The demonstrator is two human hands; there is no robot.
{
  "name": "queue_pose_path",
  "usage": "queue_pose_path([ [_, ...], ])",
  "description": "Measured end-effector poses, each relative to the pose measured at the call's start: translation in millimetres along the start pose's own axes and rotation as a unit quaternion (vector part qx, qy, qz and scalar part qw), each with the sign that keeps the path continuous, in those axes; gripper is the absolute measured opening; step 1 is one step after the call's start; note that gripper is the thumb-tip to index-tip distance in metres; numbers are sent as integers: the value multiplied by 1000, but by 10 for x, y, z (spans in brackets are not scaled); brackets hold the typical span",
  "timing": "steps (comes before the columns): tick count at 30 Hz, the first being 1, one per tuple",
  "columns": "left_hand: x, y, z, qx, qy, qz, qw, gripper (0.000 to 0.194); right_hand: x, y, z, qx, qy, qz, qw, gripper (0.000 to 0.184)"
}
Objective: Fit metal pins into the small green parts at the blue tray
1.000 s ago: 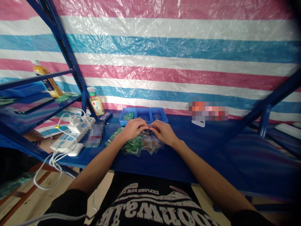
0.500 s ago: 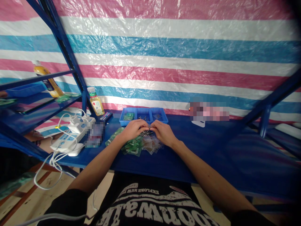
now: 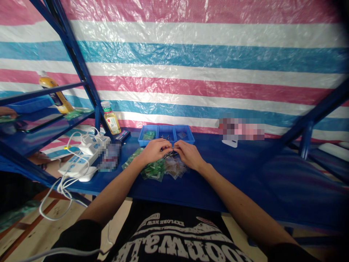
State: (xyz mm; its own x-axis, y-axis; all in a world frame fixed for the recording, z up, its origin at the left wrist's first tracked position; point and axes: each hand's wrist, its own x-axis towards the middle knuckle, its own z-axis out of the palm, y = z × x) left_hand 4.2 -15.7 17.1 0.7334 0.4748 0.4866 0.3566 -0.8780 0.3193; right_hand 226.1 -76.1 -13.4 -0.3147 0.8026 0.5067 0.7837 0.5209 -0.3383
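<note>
My left hand (image 3: 153,152) and my right hand (image 3: 189,155) meet at the fingertips, curled over a small heap of metal pins or screws (image 3: 169,155) on the blue tabletop (image 3: 215,174). My fingers hide whatever lies between them. Just below my hands lie green plastic packets (image 3: 154,170) and clear small bags (image 3: 174,167). Past my fingertips stands a blue divided tray (image 3: 166,135) with small items in its compartments.
Two white power strips (image 3: 79,163) and tangled white cables (image 3: 64,185) lie to the left. A juice bottle (image 3: 110,117) stands behind them, under a blue steel shelf frame (image 3: 73,54). A striped tarpaulin (image 3: 207,62) hangs behind the table.
Both hands have shifted slightly toward me and stay together over the metal pieces. Nothing else has visibly moved.
</note>
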Motion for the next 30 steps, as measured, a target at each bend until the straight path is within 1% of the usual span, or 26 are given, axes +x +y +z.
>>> queue_pose_path([
  [7, 1, -23, 13, -6, -6, 15, 1000, 30, -2, -27, -5, -17, -12, -1, 1000, 13],
  [9, 3, -32, 7, -8, -8, 13, 1000, 28, -3, -39, -13, -5, -3, -2, 1000, 13],
  [12, 5, -37, -4, -6, -7, 14, 1000, 27, -4, -38, -23, 11, 13, 1, 1000, 17],
  [15, 8, -35, -11, -1, -7, 13, 1000, 29, -4, -27, -25, 8, 15, -8, 1000, 12],
  [18, 7, -38, -10, 0, -10, 12, 1000, 32, -4, -30, -27, 8, 6, -22, 1000, 12],
  [24, 0, -42, 11, 18, -4, -6, 1000, 29, 2, -54, -42, 8, 14, -32, 999, 16],
  [30, -6, -24, 0, 10, 12, -4, 1000, 25, 7, -39, -48, -25, 16, -20, 999, 20],
])
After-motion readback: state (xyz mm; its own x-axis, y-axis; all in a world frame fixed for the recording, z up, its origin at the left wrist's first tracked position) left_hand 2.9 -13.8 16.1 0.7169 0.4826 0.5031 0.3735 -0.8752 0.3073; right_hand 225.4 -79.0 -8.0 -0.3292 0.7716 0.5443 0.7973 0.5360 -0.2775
